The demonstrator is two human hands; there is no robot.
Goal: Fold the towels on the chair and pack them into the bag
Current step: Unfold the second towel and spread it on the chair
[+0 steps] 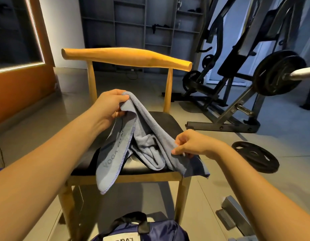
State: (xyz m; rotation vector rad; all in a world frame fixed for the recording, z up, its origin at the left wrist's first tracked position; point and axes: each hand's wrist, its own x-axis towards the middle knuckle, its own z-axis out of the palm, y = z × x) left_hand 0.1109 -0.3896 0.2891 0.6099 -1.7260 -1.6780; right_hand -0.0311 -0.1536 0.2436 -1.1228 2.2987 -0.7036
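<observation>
Trainee: Orientation check before the next fold?

Technician: Navy nylon bag with black handles (142,230) stands nearest, below the seat front. Grey-blue microfibre towel (145,136) lies bunched on the black-seated wooden chair (170,122), long axis running near-right to far-left. Right hand (190,145) pinches the near edge. Left hand (110,105), farther and higher, has its grip closed on the raised end.

Matt terry cloth towel (147,136); chair (126,57) of smooth wood with glossy black seat.
</observation>
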